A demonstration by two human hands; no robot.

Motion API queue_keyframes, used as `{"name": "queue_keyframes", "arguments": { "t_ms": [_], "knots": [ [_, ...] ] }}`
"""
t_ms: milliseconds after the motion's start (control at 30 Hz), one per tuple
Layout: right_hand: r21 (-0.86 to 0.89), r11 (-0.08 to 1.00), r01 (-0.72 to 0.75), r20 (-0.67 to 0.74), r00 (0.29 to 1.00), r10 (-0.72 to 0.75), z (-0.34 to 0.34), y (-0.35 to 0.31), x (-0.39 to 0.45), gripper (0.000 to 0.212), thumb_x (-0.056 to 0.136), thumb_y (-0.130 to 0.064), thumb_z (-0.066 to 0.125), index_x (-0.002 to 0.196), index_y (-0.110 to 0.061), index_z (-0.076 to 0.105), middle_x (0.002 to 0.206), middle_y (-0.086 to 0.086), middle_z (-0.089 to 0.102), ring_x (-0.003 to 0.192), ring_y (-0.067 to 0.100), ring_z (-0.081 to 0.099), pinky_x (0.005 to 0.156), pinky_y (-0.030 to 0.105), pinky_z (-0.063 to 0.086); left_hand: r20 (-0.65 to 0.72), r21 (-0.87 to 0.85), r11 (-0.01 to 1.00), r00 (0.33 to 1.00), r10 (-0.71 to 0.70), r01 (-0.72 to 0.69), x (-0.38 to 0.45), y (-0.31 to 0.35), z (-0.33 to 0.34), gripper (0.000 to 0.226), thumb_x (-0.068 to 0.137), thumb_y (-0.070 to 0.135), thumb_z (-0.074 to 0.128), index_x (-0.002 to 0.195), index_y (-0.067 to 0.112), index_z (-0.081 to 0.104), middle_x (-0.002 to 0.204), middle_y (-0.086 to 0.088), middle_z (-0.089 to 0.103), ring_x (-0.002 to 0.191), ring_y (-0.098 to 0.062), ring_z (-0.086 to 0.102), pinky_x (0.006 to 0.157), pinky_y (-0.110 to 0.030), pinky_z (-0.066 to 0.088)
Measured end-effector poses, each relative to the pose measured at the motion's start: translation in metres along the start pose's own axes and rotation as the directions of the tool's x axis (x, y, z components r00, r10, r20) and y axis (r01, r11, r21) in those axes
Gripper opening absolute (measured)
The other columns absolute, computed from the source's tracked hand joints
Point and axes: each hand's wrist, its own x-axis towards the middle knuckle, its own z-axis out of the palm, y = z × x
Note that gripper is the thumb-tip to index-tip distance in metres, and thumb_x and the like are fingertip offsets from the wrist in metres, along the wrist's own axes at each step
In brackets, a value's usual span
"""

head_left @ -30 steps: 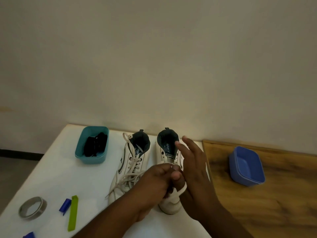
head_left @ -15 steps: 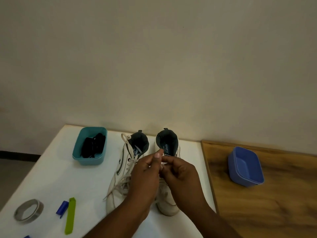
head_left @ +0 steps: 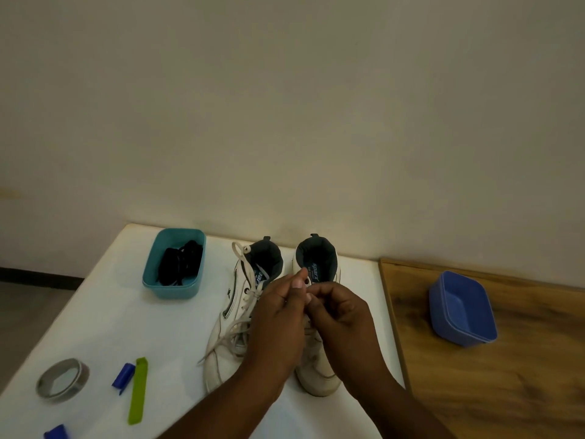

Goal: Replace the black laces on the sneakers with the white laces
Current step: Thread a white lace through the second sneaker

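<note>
Two white high-top sneakers stand side by side on the white table, toes toward me. The left sneaker [head_left: 226, 331] carries a white lace [head_left: 243, 270] whose loose ends trail over its side. Over the right sneaker [head_left: 316, 372] my left hand [head_left: 278, 324] and my right hand [head_left: 338, 318] meet near its top eyelets, fingertips pinched together on a white lace end that is mostly hidden. The black laces [head_left: 180, 264] lie bundled in a teal tub [head_left: 171, 288] at the back left.
A blue tub [head_left: 462, 308] sits on the wooden surface [head_left: 506, 375] to the right. On the white table's [head_left: 104, 312] front left lie a tape roll [head_left: 61, 380], a green strip [head_left: 138, 391] and blue clips [head_left: 123, 375]. A wall rises right behind the sneakers.
My hands rose from the right sneaker's toe area to its upper eyelets. The right hand's fingers, spread a second ago, have closed to pinch beside the left hand.
</note>
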Motion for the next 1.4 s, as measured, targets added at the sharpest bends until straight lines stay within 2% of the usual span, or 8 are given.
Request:
{"name": "queue_keyframes", "arguments": {
  "t_ms": [133, 267, 400, 500, 600, 800, 1067, 1400],
  "knots": [
    [-0.135, 0.989, 0.052, 0.075, 0.996, -0.042, -0.003, 0.003, 0.004, 0.021, 0.098, -0.013, 0.064, 0.104, -0.029, 0.075, 0.090, -0.012, 0.075, 0.086, 0.014, 0.072, 0.079, 0.029, 0.061, 0.016, 0.045, 0.999, 1.000, 0.007, -0.008, 0.002, -0.002, -0.001, 0.030, 0.106, 0.030, 0.043, 0.126, 0.036, 0.064, 0.115, 0.022, 0.060, 0.096, 0.021, 0.056, 0.068, 0.003, 0.040],
    [-0.295, 0.950, 0.105, -0.055, 0.990, -0.127, -0.011, 0.009, 0.008, 0.014, 0.095, -0.017, 0.067, 0.094, -0.029, 0.074, 0.082, -0.014, 0.069, 0.079, 0.011, 0.066, 0.069, 0.021, 0.054, 0.012, 0.201, 0.976, 0.997, 0.079, -0.080, 0.003, -0.011, 0.002, 0.038, 0.105, 0.037, 0.043, 0.141, 0.039, 0.051, 0.137, 0.019, 0.051, 0.120, 0.007, 0.048, 0.088, -0.002, 0.033],
    [-0.751, 0.650, 0.114, -0.121, 0.945, -0.304, -0.035, 0.028, 0.024, 0.008, 0.092, -0.028, 0.071, 0.098, -0.031, 0.074, 0.099, -0.013, 0.063, 0.090, 0.010, 0.058, 0.070, 0.027, 0.048, -0.028, 0.293, 0.947, 0.989, 0.148, -0.134, 0.009, -0.015, 0.000, 0.046, 0.106, 0.025, 0.044, 0.151, 0.030, 0.040, 0.145, 0.016, 0.048, 0.131, 0.002, 0.044, 0.093, -0.003, 0.031],
    [-0.854, 0.504, 0.131, -0.045, 0.946, -0.322, -0.028, 0.036, 0.030, 0.010, 0.085, -0.026, 0.078, 0.095, -0.028, 0.078, 0.123, 0.002, 0.067, 0.113, 0.027, 0.058, 0.088, 0.039, 0.049, -0.023, 0.345, 0.930, 0.990, 0.142, -0.125, 0.019, -0.019, -0.003, 0.048, 0.105, 0.019, 0.046, 0.152, 0.027, 0.040, 0.145, 0.013, 0.051, 0.128, 0.001, 0.048, 0.092, -0.003, 0.034],
    [-0.892, 0.441, 0.098, -0.048, 0.950, -0.308, -0.016, 0.036, 0.033, 0.007, 0.083, -0.025, 0.078, 0.091, -0.027, 0.077, 0.131, 0.007, 0.064, 0.125, 0.034, 0.054, 0.100, 0.049, 0.047, 0.021, 0.373, 0.920, 0.993, 0.120, -0.119, 0.023, -0.027, -0.001, 0.049, 0.104, 0.017, 0.048, 0.151, 0.026, 0.041, 0.148, 0.010, 0.050, 0.134, -0.003, 0.047, 0.110, -0.022, 0.040],
    [-0.880, 0.474, 0.019, -0.113, 0.963, -0.247, -0.008, 0.041, 0.039, 0.004, 0.084, -0.026, 0.074, 0.087, -0.027, 0.076, 0.137, 0.008, 0.061, 0.135, 0.035, 0.047, 0.109, 0.052, 0.040, 0.088, 0.434, 0.896, 0.994, 0.061, -0.094, 0.029, -0.038, -0.004, 0.045, 0.104, 0.026, 0.051, 0.149, 0.028, 0.045, 0.148, 0.011, 0.051, 0.136, -0.005, 0.046, 0.115, -0.031, 0.039],
    [-0.796, 0.599, 0.091, 0.107, 0.994, -0.008, -0.027, 0.036, 0.046, 0.012, 0.088, -0.029, 0.071, 0.095, -0.038, 0.075, 0.157, -0.004, 0.042, 0.147, 0.028, 0.031, 0.117, 0.052, 0.029, 0.119, 0.426, 0.899, 0.991, 0.059, -0.104, 0.035, -0.038, -0.006, 0.040, 0.103, 0.027, 0.053, 0.143, 0.031, 0.052, 0.139, 0.014, 0.058, 0.127, -0.001, 0.052, 0.107, -0.022, 0.041],
    [-0.536, 0.843, -0.048, 0.056, 0.994, 0.093, -0.029, 0.056, 0.047, 0.017, 0.089, -0.027, 0.073, 0.094, -0.043, 0.073, 0.158, -0.016, 0.034, 0.144, 0.020, 0.035, 0.111, 0.055, 0.042, 0.100, 0.500, 0.854, 0.989, 0.106, -0.142, 0.036, -0.038, -0.005, 0.034, 0.099, 0.027, 0.060, 0.133, 0.033, 0.061, 0.125, 0.015, 0.066, 0.113, 0.000, 0.060, 0.100, -0.024, 0.050]
  ]
}}
